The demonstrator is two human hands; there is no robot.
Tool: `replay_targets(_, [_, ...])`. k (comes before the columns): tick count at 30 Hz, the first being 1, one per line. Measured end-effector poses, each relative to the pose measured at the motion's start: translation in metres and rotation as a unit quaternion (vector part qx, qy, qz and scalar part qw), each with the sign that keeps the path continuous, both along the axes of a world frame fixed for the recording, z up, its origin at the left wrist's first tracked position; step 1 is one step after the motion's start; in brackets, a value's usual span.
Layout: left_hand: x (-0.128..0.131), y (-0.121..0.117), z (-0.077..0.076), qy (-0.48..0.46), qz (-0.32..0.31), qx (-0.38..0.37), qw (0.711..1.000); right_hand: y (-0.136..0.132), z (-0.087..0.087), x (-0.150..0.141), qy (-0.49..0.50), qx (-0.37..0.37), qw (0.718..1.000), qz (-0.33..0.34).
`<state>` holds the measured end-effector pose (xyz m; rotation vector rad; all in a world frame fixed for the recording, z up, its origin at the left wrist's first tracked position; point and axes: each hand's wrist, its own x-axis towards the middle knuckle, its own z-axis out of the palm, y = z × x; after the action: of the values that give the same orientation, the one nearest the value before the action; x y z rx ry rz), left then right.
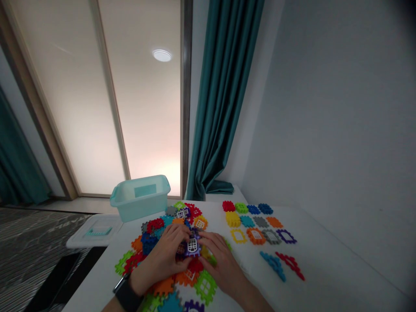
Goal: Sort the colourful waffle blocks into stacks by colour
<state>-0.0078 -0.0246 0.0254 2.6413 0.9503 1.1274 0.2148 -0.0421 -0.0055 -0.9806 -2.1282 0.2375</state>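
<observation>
Both of my hands are over a heap of toothed plastic building tiles, around a purple tile with a white window lattice (pixel 193 246). My left hand (pixel 169 247), with a dark watch on its wrist, curls its fingers and thumb at the tile's left side. On the right side, my right hand (pixel 219 255) holds the same tile between thumb and fingers. Part of a brown or orange piece shows under the left fingers. Nearby in the heap lie dark blue tiles (pixel 149 243), a green window tile (pixel 206 287) and an orange tile (pixel 163 286).
At the table's right, tiles sorted by colour form rows, including yellow tiles (pixel 233 219) and a purple frame (pixel 286 236). Blue (pixel 273 265) and red (pixel 290 265) triangular pieces lie in front. A teal bin (pixel 141 208) and its translucent lid (pixel 81 239) are at the back left.
</observation>
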Motion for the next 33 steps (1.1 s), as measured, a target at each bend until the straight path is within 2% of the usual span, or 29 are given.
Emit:
replay_targets(4, [0.000,-0.002,0.000,0.000,-0.004,0.005,1.000,0.000,0.000,0.000,0.000,0.003,1.000,0.004])
replay_targets(8, [-0.002,-0.003,0.002,0.010,-0.007,0.025,1.000,0.000,0.002,0.000,0.045,0.002,0.999,0.001])
replay_targets(15, [-0.003,0.002,0.000,0.045,0.021,0.168,0.984,0.001,0.007,0.000,0.149,-0.076,0.986,-0.002])
replay_targets(18, [-0.002,0.002,-0.002,0.035,0.023,0.192,0.981,0.002,0.006,-0.001,0.168,-0.091,0.982,-0.001])
replay_targets(21, [-0.003,0.003,-0.007,0.003,0.034,0.154,0.987,0.002,0.005,-0.002,0.166,-0.091,0.982,-0.001])
replay_targets(27, [0.001,0.002,-0.016,-0.046,0.052,0.014,0.997,0.003,0.003,-0.003,0.182,-0.069,0.980,-0.039])
replay_targets(29, [0.003,0.000,-0.017,-0.046,0.055,0.008,0.997,0.004,0.004,-0.004,0.205,-0.090,0.974,-0.046])
replay_targets(33, [0.004,-0.003,-0.016,0.002,0.050,0.055,0.997,0.007,0.003,-0.005,0.251,-0.147,0.955,-0.055])
